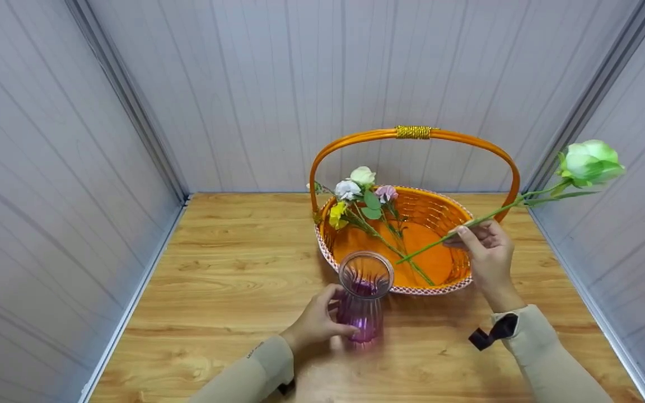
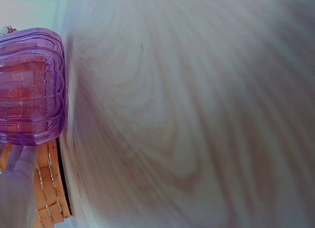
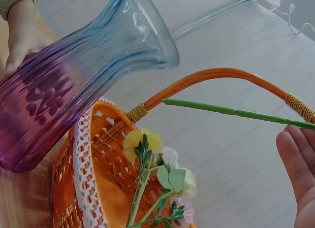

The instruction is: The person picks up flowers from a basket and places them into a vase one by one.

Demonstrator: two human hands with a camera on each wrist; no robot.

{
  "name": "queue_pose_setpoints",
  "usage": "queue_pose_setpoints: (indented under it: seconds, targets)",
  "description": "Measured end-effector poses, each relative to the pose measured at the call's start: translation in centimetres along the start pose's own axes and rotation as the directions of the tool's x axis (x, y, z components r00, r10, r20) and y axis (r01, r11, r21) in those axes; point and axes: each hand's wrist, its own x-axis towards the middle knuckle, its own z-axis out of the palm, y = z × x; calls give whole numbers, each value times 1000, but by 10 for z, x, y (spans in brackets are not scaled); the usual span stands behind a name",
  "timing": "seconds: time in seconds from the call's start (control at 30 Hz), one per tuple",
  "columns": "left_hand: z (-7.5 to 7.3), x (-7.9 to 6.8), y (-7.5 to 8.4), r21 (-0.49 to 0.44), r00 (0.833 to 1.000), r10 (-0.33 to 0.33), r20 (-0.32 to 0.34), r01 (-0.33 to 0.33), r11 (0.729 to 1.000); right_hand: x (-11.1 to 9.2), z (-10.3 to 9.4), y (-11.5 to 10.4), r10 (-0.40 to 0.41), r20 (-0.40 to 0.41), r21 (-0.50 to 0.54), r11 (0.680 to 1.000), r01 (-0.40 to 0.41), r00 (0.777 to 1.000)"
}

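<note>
My right hand (image 1: 487, 252) pinches the green stem of a pale green-white artificial rose (image 1: 591, 163) between thumb and fingers, above the right side of the basket. The bloom points up to the right, and the stem's cut end (image 3: 170, 102) slants down toward the vase. With fingers and thumb around its lower part, my left hand (image 1: 322, 319) holds a ribbed glass vase (image 1: 363, 302), clear at the top and purple at the bottom. The vase stands upright in front of the basket; in the left wrist view its purple base (image 2: 29, 90) shows close to the tabletop.
An orange woven basket (image 1: 434, 290) with a tall arched handle (image 1: 473, 143) stands behind the vase. Inside lie several artificial flowers, among them a yellow one (image 1: 337, 215), a white one (image 1: 347, 190) and a pink one (image 1: 387, 193). Grey panel walls (image 1: 244, 84) enclose the wooden table (image 1: 216, 280).
</note>
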Motion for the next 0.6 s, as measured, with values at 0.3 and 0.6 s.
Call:
queue_pose_setpoints:
  seconds: [0.3,0.6]
  targets:
    - [1,-1,1,1,1000,0,-1,0,1000,3,15,-11,-59,18,84,995,57,998]
    - [1,-1,1,8,1000,2,-4,-2,1000,-2,23,-8,-30,95,102,995,20,995]
